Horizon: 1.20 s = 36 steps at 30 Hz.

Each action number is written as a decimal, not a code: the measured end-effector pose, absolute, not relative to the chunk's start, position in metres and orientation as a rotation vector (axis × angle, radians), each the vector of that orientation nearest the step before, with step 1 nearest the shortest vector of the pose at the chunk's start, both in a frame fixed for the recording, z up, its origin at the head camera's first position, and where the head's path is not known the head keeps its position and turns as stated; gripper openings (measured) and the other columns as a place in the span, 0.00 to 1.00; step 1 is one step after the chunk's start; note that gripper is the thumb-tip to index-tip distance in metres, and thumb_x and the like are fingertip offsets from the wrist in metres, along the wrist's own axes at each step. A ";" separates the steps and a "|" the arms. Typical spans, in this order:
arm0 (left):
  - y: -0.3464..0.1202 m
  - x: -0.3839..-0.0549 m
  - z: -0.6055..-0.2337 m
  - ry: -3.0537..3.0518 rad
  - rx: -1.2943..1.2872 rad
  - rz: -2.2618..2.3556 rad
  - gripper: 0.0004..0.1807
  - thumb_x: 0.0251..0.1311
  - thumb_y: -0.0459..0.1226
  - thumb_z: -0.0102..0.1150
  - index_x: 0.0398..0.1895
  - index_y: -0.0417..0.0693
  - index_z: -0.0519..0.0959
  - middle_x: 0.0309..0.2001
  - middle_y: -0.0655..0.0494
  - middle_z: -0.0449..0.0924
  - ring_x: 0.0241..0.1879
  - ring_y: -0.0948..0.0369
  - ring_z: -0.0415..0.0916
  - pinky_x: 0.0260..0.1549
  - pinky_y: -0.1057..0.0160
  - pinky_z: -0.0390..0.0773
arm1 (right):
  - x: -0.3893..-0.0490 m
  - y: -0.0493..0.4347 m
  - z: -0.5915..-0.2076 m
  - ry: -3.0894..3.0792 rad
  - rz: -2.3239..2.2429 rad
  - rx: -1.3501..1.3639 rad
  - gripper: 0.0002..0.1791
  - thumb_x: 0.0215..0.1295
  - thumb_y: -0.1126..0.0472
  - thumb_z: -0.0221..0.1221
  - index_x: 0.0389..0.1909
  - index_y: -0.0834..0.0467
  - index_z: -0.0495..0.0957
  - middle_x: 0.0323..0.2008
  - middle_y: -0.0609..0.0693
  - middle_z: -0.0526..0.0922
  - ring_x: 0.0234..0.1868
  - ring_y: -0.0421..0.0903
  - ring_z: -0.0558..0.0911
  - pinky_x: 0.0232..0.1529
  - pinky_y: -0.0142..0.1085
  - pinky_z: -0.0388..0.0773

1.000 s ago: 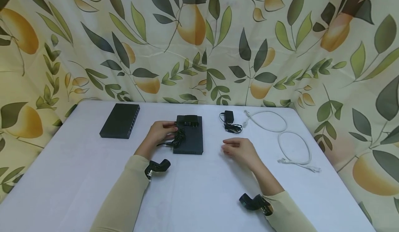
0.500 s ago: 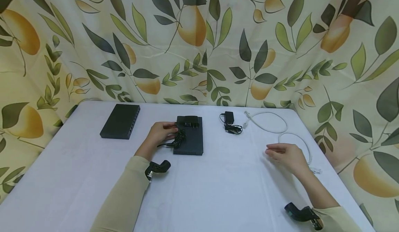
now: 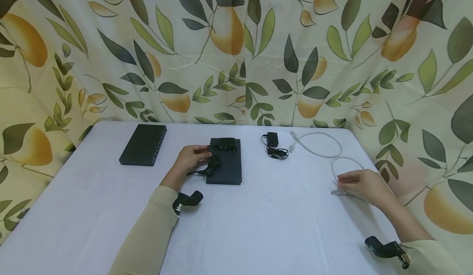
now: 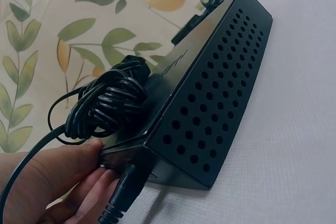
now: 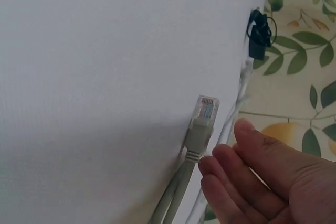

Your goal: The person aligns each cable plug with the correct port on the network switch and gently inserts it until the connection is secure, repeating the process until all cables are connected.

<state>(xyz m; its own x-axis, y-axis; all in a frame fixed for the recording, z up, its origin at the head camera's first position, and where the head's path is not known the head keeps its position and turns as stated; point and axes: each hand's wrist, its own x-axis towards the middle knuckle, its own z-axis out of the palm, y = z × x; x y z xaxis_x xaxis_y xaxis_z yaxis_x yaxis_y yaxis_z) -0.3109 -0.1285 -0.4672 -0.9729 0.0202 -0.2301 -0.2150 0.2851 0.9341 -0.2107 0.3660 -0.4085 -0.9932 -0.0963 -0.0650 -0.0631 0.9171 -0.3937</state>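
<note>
My left hand (image 3: 190, 159) pinches the left edge of a black network switch (image 3: 232, 172) lying mid-table, thumb at the top edge and fingers at its side. On top rest a black power adapter (image 3: 223, 144) and its bundled cord (image 4: 113, 100). Beside my fingers in the left wrist view, a barrel plug (image 4: 131, 182) meets the switch's side. My right hand (image 3: 366, 186) hovers at the nearer coiled Ethernet cable (image 3: 334, 170), partly covering it. In the right wrist view its fingertips are right beside the clear connector (image 5: 202, 124), loosely bent around nothing.
A second black box with a row of ports (image 3: 142, 145) lies at the back left. Right of the middle sits another power adapter (image 3: 272, 139) with bundled cord. A second white Ethernet cable (image 3: 325, 134) loops at the back right, near the patterned curtain (image 3: 207, 82).
My right hand has swept right across the table, from beside the middle switch to the nearer Ethernet cable. The left hand stays on the switch.
</note>
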 end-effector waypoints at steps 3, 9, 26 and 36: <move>-0.127 -0.311 -0.466 2.351 -0.187 1.760 0.21 0.62 0.34 0.65 0.59 0.42 0.79 0.54 0.44 0.82 0.50 0.52 0.82 0.45 0.63 0.85 | -0.209 0.368 -0.411 2.979 -0.610 -0.148 0.19 0.54 0.56 0.71 0.44 0.64 0.85 0.34 0.53 0.89 0.49 0.64 0.82 0.44 0.55 0.77; -0.125 -0.310 -0.464 2.367 -0.188 1.740 0.21 0.62 0.35 0.65 0.59 0.44 0.79 0.55 0.44 0.82 0.51 0.52 0.81 0.46 0.62 0.85 | -0.209 0.371 -0.414 3.000 -0.562 -0.217 0.15 0.50 0.60 0.73 0.38 0.63 0.87 0.32 0.54 0.89 0.43 0.62 0.84 0.41 0.49 0.79; -0.127 -0.310 -0.464 2.367 -0.179 1.740 0.21 0.63 0.34 0.65 0.59 0.43 0.79 0.55 0.44 0.81 0.51 0.52 0.81 0.46 0.62 0.85 | -0.209 0.365 -0.415 2.940 -0.537 -0.223 0.08 0.51 0.67 0.71 0.33 0.63 0.87 0.32 0.56 0.88 0.35 0.50 0.83 0.32 0.35 0.75; -0.127 -0.308 -0.465 2.368 -0.185 1.750 0.21 0.62 0.34 0.65 0.59 0.43 0.79 0.54 0.44 0.82 0.50 0.52 0.82 0.45 0.62 0.85 | -0.208 0.367 -0.418 2.928 -0.548 -0.263 0.07 0.51 0.66 0.71 0.32 0.61 0.87 0.29 0.50 0.88 0.32 0.43 0.81 0.28 0.30 0.73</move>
<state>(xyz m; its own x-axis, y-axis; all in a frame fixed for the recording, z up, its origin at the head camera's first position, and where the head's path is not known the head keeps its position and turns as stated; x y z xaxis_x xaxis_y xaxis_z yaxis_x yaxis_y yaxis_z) -0.3083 -0.1267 -0.4654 -0.9739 0.0130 -0.2265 -0.2128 0.2947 0.9316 -0.2081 0.3667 -0.4182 -0.9732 -0.1987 -0.1154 -0.1435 0.9179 -0.3699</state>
